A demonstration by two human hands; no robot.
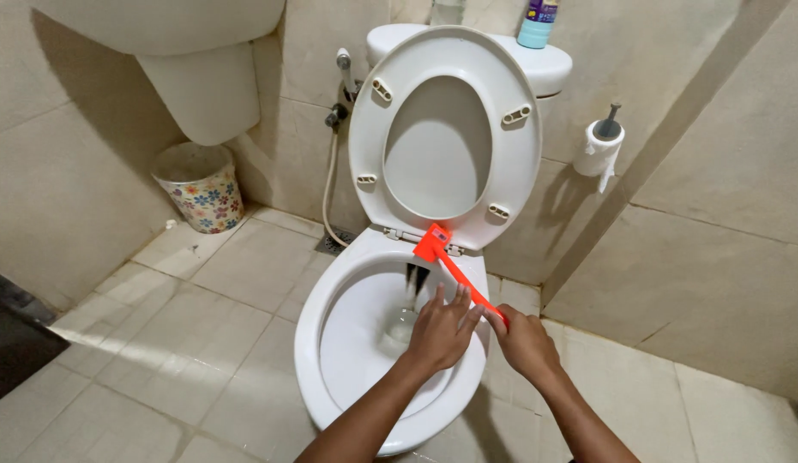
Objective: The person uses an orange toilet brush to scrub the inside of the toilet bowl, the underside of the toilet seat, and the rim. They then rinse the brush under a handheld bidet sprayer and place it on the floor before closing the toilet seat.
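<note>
Brush (450, 267) in right hand (525, 343)

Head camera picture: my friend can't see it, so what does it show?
Two bare hands hold an orange toilet brush over an open white toilet bowl; the right hand grips the handle's end and the left hand rests on it, bristles down in the bowl. The seat is raised, with a flowered bin and a paper roll nearby.

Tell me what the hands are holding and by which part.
The right hand grips the orange toilet brush at the lower end of its handle. The left hand rests open-fingered against the handle just above, over the toilet bowl.
</note>
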